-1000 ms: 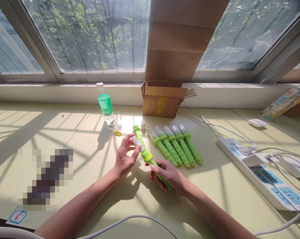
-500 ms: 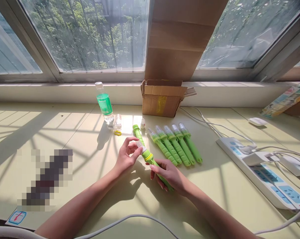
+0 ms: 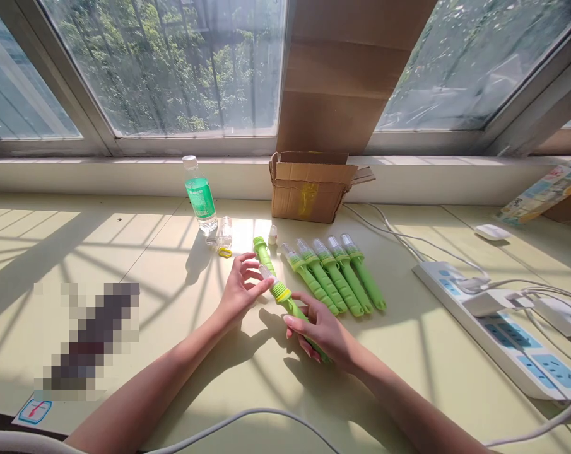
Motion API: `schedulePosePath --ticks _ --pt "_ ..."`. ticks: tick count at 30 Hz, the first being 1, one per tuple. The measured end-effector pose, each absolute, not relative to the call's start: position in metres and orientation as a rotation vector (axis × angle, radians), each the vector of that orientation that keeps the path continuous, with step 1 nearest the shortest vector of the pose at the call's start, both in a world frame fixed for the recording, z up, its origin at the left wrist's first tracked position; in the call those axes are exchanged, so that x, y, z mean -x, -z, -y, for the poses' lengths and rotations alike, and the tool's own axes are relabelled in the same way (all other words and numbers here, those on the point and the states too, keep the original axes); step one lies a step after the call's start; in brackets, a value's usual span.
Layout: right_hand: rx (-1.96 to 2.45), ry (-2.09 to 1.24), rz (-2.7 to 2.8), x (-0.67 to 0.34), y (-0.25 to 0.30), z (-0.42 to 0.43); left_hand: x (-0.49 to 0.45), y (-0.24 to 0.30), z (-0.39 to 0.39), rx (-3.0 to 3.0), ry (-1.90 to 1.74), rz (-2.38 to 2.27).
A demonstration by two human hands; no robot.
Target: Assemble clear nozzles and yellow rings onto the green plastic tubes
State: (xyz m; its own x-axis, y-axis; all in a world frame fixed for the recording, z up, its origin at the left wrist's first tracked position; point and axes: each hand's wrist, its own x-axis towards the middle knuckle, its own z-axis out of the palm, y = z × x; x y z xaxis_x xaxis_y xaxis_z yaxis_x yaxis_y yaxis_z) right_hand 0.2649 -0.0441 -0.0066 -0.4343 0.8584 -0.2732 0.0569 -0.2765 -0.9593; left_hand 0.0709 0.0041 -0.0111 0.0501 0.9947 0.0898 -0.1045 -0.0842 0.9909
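My right hand (image 3: 319, 329) is wrapped round the lower handle of a green light stick (image 3: 292, 308), which is tilted with its top toward the far left. A yellow ring sits on its threaded neck. My left hand (image 3: 243, 285) has its thumb and fingertips round the whitish tip piece (image 3: 266, 272) at the top of this stick, its fingers loosely curved. Just behind lies a second green handle (image 3: 263, 251), without a clear cap. A small white piece (image 3: 272, 235) stands beside its end. Clear caps (image 3: 225, 231) and a yellow ring (image 3: 225, 253) lie to the left.
Several capped green light sticks (image 3: 332, 275) lie in a row at right. A water bottle (image 3: 200, 197) and an open cardboard box (image 3: 310, 190) stand near the window. A power strip (image 3: 498, 328) with cables lies at far right. One white cable (image 3: 266, 411) crosses the front.
My left fingers have loosened and spread a little round the whitish tip piece. My right hand keeps its hold on the handle, with its index finger shifted slightly.
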Motion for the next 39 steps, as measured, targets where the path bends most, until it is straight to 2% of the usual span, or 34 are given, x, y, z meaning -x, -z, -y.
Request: schedulePosePath --ticks 10,17,25,28,32,36,39 --pt "1.126 -1.772 1.369 -0.266 0.010 0.043 -0.066 -0.002 -0.003 -1.240 -1.182 -0.966" --pt "1.014 -1.904 1.293 -0.268 0.007 0.041 -0.064 -0.008 -0.002 -1.145 -1.155 -0.885" --pt "0.956 -1.854 1.334 -0.265 0.003 0.042 -0.066 -0.004 0.001 -1.326 -1.275 -0.898" --pt "0.931 -1.815 1.358 -0.264 0.003 0.044 -0.057 0.001 -0.005 -1.518 -1.381 -1.045" --pt "0.936 -1.803 1.358 -0.264 0.000 0.044 -0.035 0.011 -0.026 -2.083 -1.509 -1.540" --pt "0.947 -1.795 1.360 -0.264 -0.002 0.044 -0.019 0.027 -0.047 -2.314 -1.154 -2.045" --pt "0.956 -1.791 1.363 -0.264 -0.002 0.044 -0.016 0.037 -0.053 -2.386 -0.916 -2.103"
